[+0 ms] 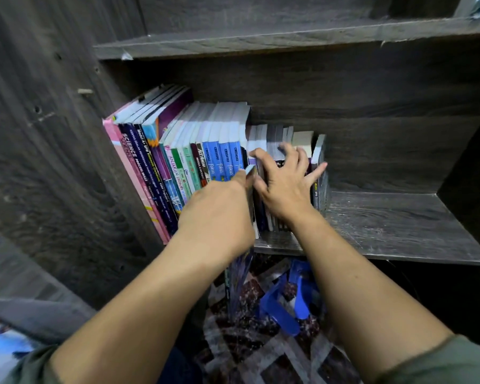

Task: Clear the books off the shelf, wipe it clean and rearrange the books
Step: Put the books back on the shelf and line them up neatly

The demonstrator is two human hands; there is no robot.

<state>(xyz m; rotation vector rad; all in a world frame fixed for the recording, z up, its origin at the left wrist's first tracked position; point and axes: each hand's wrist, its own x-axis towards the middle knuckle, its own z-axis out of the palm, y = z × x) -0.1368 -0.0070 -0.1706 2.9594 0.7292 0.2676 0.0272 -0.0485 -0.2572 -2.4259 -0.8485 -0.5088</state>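
Observation:
A row of upright books (178,162) fills the left half of a dark wooden shelf (385,225), with pink and navy spines at the left and blue "fokus" spines (222,162) in the middle. My left hand (219,212) grips a thin dark book (250,189) at the middle of the row. My right hand (284,184) has its fingers spread and curled over the tops of the smaller books (277,139) at the row's right end, its little finger against the outermost book (320,159).
The shelf's right half is bare wood. A dark side panel (53,134) stands at the left and another shelf board (261,42) runs above. Below the shelf lies a patterned rug (261,342) with a blue plastic item (286,309) on it.

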